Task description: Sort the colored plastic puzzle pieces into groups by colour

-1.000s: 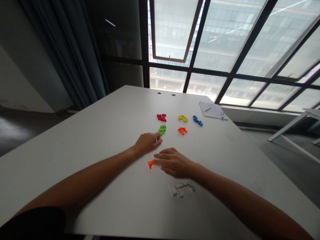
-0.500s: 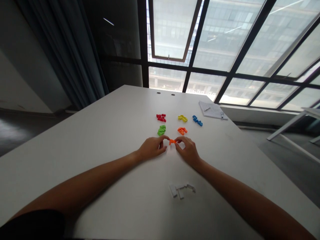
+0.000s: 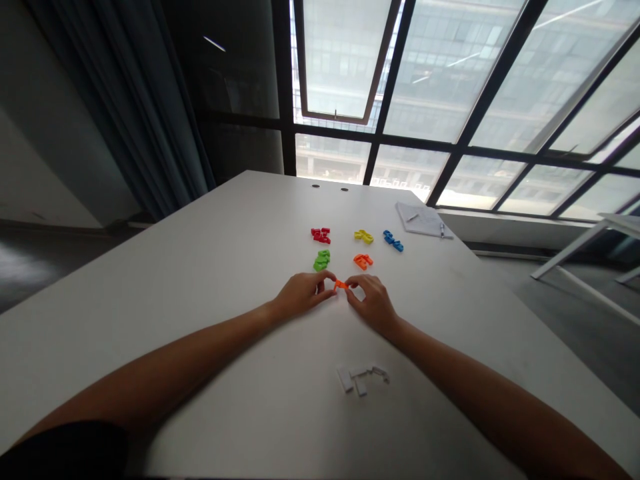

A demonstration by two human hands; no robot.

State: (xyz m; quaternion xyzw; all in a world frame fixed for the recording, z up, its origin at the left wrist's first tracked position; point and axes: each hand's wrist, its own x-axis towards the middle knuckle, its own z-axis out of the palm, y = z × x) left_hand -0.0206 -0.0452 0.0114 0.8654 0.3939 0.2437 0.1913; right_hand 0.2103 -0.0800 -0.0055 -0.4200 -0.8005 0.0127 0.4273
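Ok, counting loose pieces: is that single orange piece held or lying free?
Held: left hand and right hand pinch the orange piece between them.

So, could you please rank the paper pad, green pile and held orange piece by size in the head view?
1. paper pad
2. green pile
3. orange piece, pinched between left hand and right hand; nearest the camera yet smallest

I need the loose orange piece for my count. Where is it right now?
In the head view, the orange piece is held between the left hand and the right hand, just nearer the person than the green pile and the orange pile.
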